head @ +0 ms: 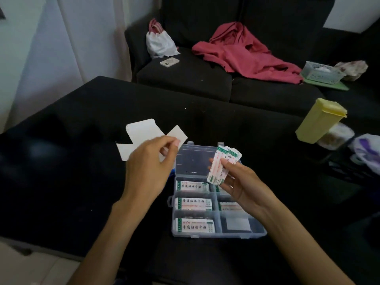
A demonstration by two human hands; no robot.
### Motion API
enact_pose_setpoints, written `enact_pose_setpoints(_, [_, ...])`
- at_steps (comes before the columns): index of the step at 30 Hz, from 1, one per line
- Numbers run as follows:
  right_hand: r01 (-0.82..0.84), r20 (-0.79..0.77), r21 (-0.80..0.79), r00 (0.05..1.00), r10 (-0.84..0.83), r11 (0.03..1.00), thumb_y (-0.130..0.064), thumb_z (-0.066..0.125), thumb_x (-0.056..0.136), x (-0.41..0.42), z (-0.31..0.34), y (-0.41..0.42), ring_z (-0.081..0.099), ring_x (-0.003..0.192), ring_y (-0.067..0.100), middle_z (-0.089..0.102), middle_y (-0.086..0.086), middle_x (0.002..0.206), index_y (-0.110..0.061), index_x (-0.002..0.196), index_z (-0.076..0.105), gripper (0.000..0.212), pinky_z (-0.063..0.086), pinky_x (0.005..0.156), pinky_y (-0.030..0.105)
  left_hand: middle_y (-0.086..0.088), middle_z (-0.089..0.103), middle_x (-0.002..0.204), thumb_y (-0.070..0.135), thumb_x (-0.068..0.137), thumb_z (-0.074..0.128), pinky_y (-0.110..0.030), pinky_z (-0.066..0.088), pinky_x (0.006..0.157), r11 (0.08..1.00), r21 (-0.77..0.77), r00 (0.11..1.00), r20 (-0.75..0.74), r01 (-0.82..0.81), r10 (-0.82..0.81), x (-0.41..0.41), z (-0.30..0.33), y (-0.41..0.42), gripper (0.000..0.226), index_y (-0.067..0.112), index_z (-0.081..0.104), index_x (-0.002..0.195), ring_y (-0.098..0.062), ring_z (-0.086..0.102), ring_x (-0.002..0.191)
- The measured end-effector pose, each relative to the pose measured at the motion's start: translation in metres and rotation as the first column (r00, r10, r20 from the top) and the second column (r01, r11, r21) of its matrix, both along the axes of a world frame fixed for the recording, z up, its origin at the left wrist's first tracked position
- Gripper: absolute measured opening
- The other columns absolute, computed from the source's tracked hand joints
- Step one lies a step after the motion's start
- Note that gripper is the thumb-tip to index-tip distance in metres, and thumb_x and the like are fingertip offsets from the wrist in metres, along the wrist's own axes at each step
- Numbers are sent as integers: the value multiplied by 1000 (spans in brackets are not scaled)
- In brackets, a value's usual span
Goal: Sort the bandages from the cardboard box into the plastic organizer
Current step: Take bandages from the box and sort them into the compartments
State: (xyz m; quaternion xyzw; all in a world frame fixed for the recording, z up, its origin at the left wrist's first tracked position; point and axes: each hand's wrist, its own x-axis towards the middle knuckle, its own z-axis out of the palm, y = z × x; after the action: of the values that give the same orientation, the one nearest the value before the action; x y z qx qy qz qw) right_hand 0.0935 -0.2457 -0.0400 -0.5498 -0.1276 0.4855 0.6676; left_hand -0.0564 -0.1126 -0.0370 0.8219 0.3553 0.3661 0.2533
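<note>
Black table (82,182), right hand (236,182) gripping bandages (221,167) over organizer (218,233), left hand (148,167) loosely curled, empty.

Dim room. Black counter (82,112) in foreground; dark sofa (185,77) behind its far edge. White wall (24,58) and pale curtain (90,38) at left. Light floor tiles (30,268) at near-left corner.

Organizer (242,233) front-right compartment open to access; remaining compartments occupied by bandages (194,225). Raised lid (193,159) obstructs rear; cardboard box (144,130) stands left.
</note>
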Motion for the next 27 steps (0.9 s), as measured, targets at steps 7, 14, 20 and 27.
enact_pose_setpoints(7, [-10,244,-133,969,42,991,-25,56,92,3,-18,-23,67,87,13,73,1,93,-17,104,66,18,47,79,27,10,69,104,39,92,52,-26,57,77,724,-597,894,-27,345,-448,32,-14,-34,27,26,64,112,1,67,85])
enact_pose_setpoints(14, [51,305,-125,952,-11,991,-28,62,87,7,-22,-27,68,95,18,73,4,95,-14,100,71,22,52,86,33,8,73,89,24,88,64,-11,52,59,573,-732,878,72,369,-473,48,-17,-48,23,19,67,110,-1,69,74])
enact_pose_setpoints(20, [91,175,-99,982,-72,991,-21,59,90,9,-18,-31,71,79,12,74,5,88,-9,104,67,20,52,62,18,10,72,76,31,82,70,-4,45,53,656,-673,915,78,341,-396,52,-21,-51,15,20,71,92,-1,68,65])
enact_pose_setpoints(27, [235,218,-113,954,-207,965,-24,61,89,15,-19,-35,69,79,9,74,2,88,-14,99,70,17,48,70,24,17,71,69,23,85,68,-10,50,57,613,-699,923,198,369,-330,48,-23,-46,7,29,65,85,0,69,70])
